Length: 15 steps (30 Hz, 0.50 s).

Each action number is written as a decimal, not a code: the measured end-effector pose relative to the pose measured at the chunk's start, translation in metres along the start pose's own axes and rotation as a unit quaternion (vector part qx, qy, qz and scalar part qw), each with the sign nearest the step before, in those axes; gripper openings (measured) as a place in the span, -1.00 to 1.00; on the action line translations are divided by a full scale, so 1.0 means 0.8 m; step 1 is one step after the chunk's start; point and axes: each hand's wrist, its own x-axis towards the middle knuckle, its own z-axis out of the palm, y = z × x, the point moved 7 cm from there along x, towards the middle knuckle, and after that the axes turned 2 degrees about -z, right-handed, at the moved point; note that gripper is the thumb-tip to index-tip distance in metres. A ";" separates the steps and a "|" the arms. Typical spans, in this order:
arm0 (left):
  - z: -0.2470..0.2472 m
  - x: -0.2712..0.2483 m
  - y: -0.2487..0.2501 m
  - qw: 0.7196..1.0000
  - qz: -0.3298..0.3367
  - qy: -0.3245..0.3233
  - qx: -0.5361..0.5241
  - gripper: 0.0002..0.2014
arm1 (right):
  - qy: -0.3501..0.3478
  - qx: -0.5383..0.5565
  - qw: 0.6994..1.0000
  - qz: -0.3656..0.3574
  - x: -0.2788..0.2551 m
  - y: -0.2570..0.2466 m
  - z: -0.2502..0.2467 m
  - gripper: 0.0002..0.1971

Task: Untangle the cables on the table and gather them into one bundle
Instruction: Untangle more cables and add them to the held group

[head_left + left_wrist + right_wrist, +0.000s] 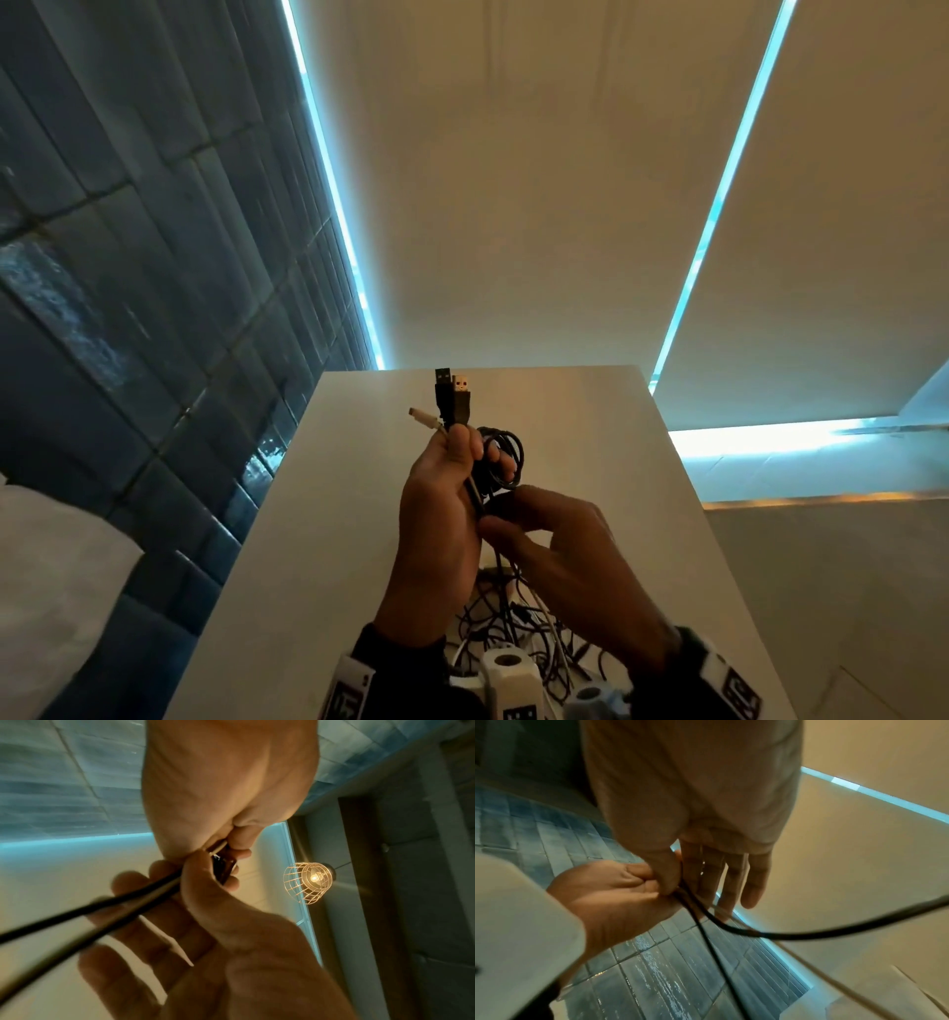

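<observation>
My left hand [458, 465] is raised over the white table [590, 437] and grips a bunch of cable ends. Two black USB plugs [452, 393] and a white plug [423, 417] stick up out of the fist. A small coil of black cable [506, 455] hangs at its fingers. Just below, my right hand [500, 514] pinches the black cables [782, 933] between thumb [666, 876] and forefinger, its other fingers straight. The strands [90, 908] run down to a loose tangle of black and white cables [518, 624] on the table.
White wrist-worn camera housings [508, 678] sit at the near table edge among the tangle. A dark tiled wall [128, 257] runs along the left; pale blinds [513, 205] hang behind the table. A caged lamp [308, 882] glows overhead.
</observation>
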 end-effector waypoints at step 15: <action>-0.005 -0.001 -0.002 0.999 0.003 0.006 0.049 -0.72 | 0.049 0.059 0.997 0.013 0.002 0.004 -0.003 -0.87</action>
